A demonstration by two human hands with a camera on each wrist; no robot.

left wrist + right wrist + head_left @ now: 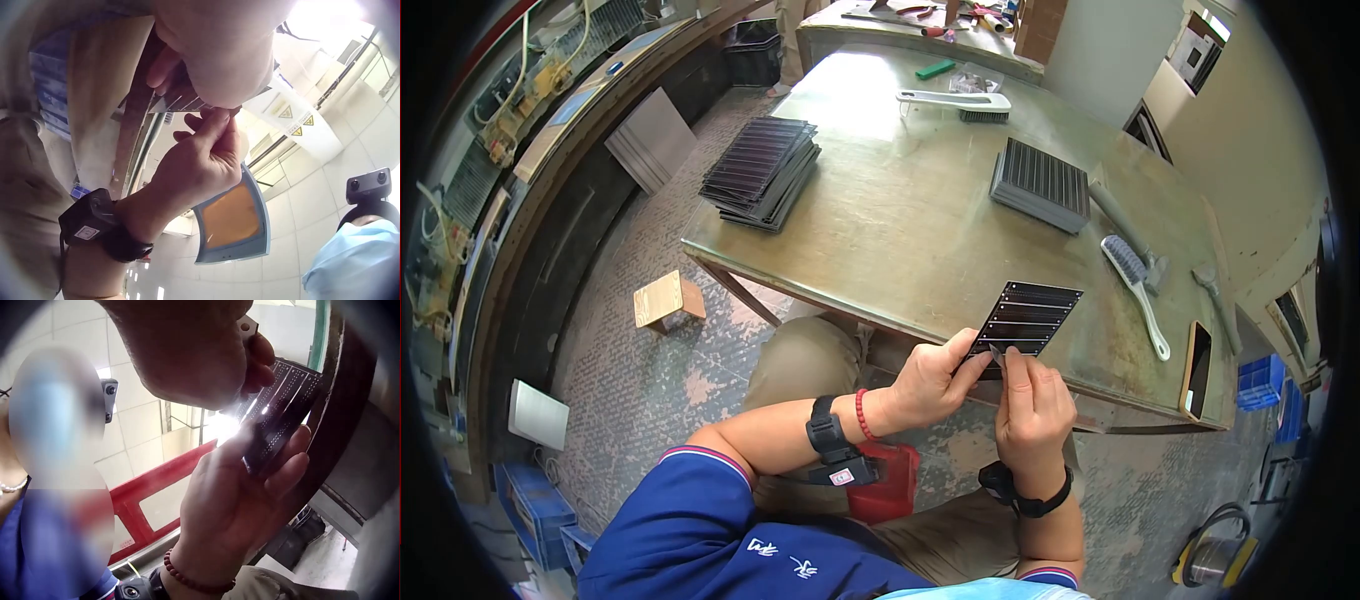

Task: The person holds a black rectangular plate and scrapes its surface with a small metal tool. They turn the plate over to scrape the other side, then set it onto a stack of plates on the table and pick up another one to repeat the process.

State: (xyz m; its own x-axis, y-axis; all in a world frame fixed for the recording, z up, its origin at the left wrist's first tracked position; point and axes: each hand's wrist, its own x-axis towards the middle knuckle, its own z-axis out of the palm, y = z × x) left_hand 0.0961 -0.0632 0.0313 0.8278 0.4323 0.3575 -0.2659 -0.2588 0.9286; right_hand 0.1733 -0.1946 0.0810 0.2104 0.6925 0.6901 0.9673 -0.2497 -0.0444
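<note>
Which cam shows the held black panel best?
Head: most of the black panel shows beyond the left hand and right hand. Right wrist: closer, with dotted rows, but the hands hide part. Left wrist: just a small, partly hidden section.

A workshop, with hand tools (990, 18), brushes (1130, 268) and a worn worktable (870, 215) (scuffed floor (625, 330) too)
</note>
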